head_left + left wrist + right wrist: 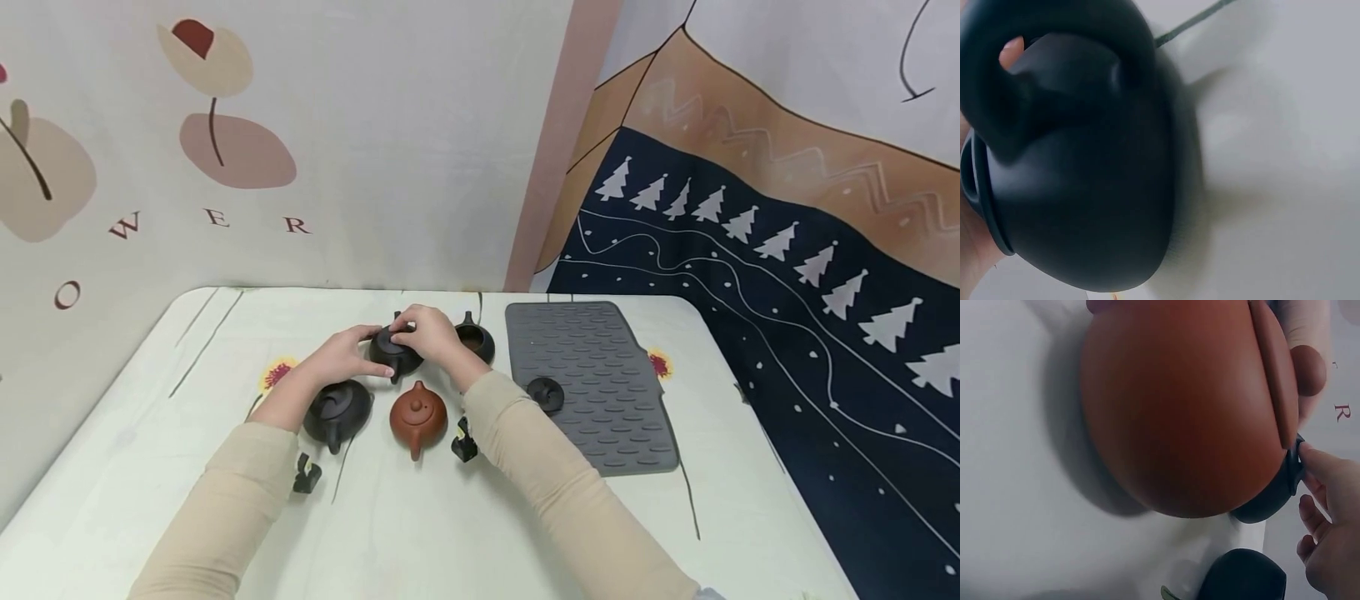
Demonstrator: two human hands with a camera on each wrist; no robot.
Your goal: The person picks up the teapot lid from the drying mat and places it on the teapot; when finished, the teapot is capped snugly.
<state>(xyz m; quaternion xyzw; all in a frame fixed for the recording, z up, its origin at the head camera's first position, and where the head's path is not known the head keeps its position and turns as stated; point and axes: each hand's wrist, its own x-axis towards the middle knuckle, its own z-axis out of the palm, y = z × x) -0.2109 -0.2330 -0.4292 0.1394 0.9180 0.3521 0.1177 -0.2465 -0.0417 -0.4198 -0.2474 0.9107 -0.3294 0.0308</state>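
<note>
My left hand [336,360] holds the side of a black teapot [399,358] at the back, thumb in front and fingers behind. From above, my right hand [433,335] pinches the lid on that teapot; in the right wrist view the right hand [1338,534] has its fingertips at the lid's knob. A brown-red teapot [417,417] with its lid on stands in front. To the left sits a larger black teapot [339,410], lidded, which fills much of the left wrist view. Beyond my right hand is a lidless black teapot [480,343].
A grey ridged mat [592,367] lies on the right of the table, with a loose black lid [545,395] on its left part, beside my right sleeve. Small black devices [464,442] are at my wrists. A printed curtain [405,150] hangs behind the table.
</note>
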